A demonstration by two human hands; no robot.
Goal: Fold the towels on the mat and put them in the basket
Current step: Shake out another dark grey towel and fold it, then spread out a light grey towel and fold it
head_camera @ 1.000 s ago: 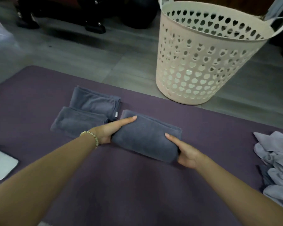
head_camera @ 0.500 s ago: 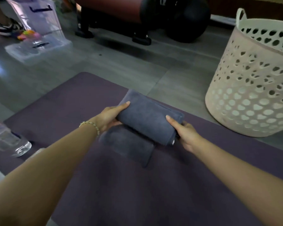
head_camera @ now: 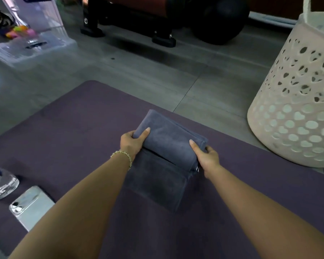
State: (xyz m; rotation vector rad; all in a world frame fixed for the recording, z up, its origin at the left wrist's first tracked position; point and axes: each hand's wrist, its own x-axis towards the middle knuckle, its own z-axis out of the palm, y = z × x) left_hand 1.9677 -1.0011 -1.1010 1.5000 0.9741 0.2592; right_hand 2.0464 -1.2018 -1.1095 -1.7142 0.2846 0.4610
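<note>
A folded grey-blue towel (head_camera: 168, 139) lies across other folded towels (head_camera: 157, 182) on the purple mat (head_camera: 64, 131). My left hand (head_camera: 132, 142) grips its left end, thumb on top. At its right end my right hand (head_camera: 206, 157) holds it the same way, fingers tucked underneath. The cream basket (head_camera: 295, 101) with heart-shaped holes stands on the floor to the right, just off the mat.
A clear glass (head_camera: 0, 184) and a silver phone (head_camera: 30, 206) lie at the mat's left edge. A clear plastic box (head_camera: 32, 43) stands on the grey floor at far left. Dark equipment feet (head_camera: 163, 41) are at the back.
Both hands carried the folded towel left from the middle of the mat and set it on the other folded towels. The view swung left, so the basket now sits at the right edge.
</note>
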